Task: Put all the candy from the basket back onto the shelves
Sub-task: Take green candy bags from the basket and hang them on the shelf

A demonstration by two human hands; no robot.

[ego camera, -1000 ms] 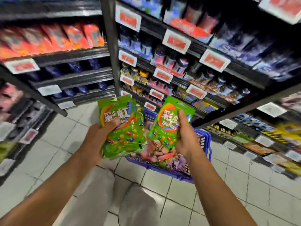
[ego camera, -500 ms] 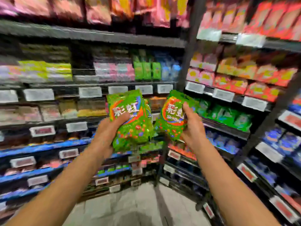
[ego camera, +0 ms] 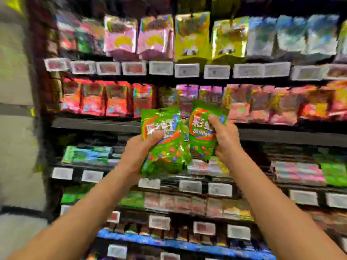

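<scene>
My left hand (ego camera: 137, 156) grips a green Skittles bag (ego camera: 165, 143) from below, thumb across its front. My right hand (ego camera: 226, 139) grips a second, smaller-looking green Skittles bag (ego camera: 201, 132) by its right edge. Both bags are held upright side by side at chest height, a short way in front of the candy shelves (ego camera: 93, 124). The basket is out of view.
Rows of hanging candy bags fill the shelves: pink and yellow packs (ego camera: 155, 34) on top, red and pink packs (ego camera: 93, 98) behind the held bags, flat green and pink boxes (ego camera: 300, 171) lower down. White price tags (ego camera: 186, 70) line the shelf edges. A pale wall (ego camera: 15, 128) is at left.
The view has swung from the basket on the floor up and round to the candy shelves. Both hands have kept their hold on the green bags and risen slightly.
</scene>
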